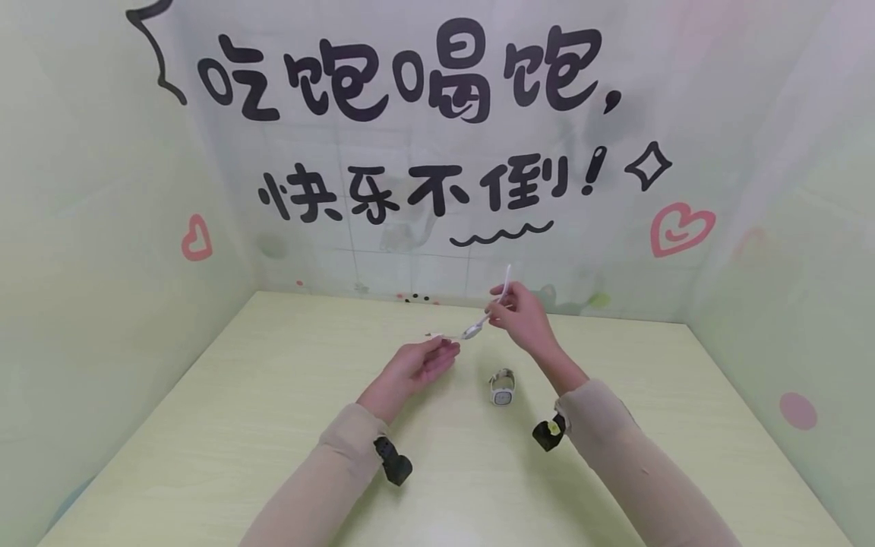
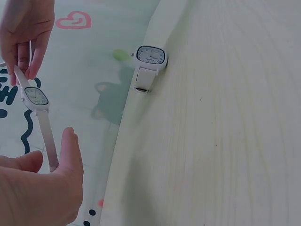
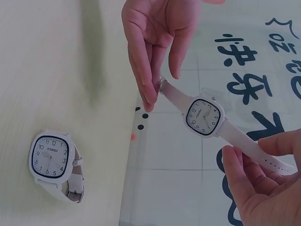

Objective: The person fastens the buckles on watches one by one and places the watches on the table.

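Observation:
A white wristwatch (image 3: 203,117) with a squarish dial hangs stretched out between the two hands above the table. My right hand (image 1: 525,317) pinches the holed half of its strap between thumb and fingers. The fingers of my left hand (image 1: 413,366) are extended, touching the strap's buckle end; its thumb stands apart from them in the right wrist view. A second white wristwatch (image 1: 502,389) stands on the table below the hands, its strap looped closed. In the right wrist view, the dial of this second wristwatch (image 3: 49,157) faces the camera.
The pale wood-grain table (image 1: 225,441) is enclosed by light printed sheets at the back and both sides. The back sheet (image 1: 383,266) bears large black characters and pink hearts. A black wrist camera (image 1: 395,462) sits on the left cuff, another black camera (image 1: 549,433) on the right.

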`<control>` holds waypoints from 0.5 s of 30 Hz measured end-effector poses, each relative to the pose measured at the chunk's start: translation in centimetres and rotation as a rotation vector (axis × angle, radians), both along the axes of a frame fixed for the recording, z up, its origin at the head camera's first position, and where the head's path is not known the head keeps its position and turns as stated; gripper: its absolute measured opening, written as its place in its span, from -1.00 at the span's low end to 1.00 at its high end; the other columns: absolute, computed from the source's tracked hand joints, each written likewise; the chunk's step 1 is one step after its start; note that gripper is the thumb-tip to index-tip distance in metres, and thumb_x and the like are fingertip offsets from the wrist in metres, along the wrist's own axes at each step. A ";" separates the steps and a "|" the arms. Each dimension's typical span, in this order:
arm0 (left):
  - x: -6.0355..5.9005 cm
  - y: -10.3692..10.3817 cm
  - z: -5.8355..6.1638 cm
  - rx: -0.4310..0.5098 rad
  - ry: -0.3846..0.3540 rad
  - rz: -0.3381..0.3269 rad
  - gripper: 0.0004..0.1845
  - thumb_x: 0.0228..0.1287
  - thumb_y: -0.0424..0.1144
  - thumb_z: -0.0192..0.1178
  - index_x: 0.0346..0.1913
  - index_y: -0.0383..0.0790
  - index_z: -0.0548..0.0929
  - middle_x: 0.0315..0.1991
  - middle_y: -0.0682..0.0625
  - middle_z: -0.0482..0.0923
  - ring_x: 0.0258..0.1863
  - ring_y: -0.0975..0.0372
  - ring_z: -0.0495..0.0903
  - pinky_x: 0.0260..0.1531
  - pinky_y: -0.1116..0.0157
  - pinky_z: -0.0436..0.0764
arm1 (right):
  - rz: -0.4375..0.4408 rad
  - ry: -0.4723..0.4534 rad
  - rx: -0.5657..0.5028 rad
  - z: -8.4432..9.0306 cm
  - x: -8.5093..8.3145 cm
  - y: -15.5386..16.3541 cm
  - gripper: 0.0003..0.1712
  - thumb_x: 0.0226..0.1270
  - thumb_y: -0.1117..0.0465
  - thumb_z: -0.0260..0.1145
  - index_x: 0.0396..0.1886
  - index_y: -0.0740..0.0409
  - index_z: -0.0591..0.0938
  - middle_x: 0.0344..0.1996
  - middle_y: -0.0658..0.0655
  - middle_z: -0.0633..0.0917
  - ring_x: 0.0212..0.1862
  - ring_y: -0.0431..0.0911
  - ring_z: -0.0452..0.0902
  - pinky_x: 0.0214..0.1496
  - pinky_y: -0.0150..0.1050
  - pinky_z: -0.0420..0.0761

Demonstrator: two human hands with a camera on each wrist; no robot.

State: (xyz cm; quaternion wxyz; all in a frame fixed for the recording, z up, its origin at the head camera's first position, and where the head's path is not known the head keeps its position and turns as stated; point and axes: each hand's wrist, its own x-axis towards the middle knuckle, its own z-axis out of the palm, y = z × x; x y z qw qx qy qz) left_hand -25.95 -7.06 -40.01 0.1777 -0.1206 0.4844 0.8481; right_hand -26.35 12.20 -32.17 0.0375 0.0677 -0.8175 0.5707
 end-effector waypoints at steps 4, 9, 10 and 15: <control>0.0 -0.2 0.0 0.023 -0.013 0.058 -0.75 0.51 -0.34 0.05 0.08 -0.42 0.58 -0.31 -0.07 0.75 -0.25 0.25 0.75 0.08 0.29 0.66 | 0.003 0.003 -0.012 0.0 0.3 0.1 -0.67 0.44 0.36 0.14 0.14 0.39 0.48 -0.08 0.43 0.69 -0.05 0.11 0.68 0.00 -0.21 0.75; 0.1 -0.3 0.1 0.021 -0.001 0.105 -0.67 0.50 -0.35 0.06 0.21 -0.42 0.53 -0.33 -0.02 0.75 -0.28 0.29 0.75 0.05 0.31 0.68 | 0.015 0.013 -0.034 -0.2 0.5 0.2 -0.70 0.48 0.35 0.11 0.12 0.41 0.48 -0.12 0.43 0.69 -0.13 0.02 0.70 0.01 -0.19 0.75; 0.1 -0.4 0.1 0.019 0.009 0.108 -0.65 0.50 -0.35 0.06 0.24 -0.42 0.52 -0.32 0.00 0.75 -0.27 0.30 0.75 0.05 0.31 0.68 | 0.016 0.014 -0.041 -0.2 0.5 0.2 -0.70 0.49 0.34 0.11 0.12 0.41 0.48 -0.12 0.43 0.69 -0.14 0.01 0.70 0.00 -0.19 0.75; 0.1 -0.5 0.3 0.031 0.061 0.126 -0.62 0.47 -0.35 0.10 0.27 -0.40 0.49 -0.24 0.03 0.77 -0.24 0.32 0.74 0.04 0.33 0.68 | 0.025 0.032 -0.059 -0.6 0.7 0.3 -0.69 0.54 0.31 0.07 0.15 0.40 0.43 -0.11 0.46 0.70 -0.14 0.09 0.71 0.00 -0.17 0.75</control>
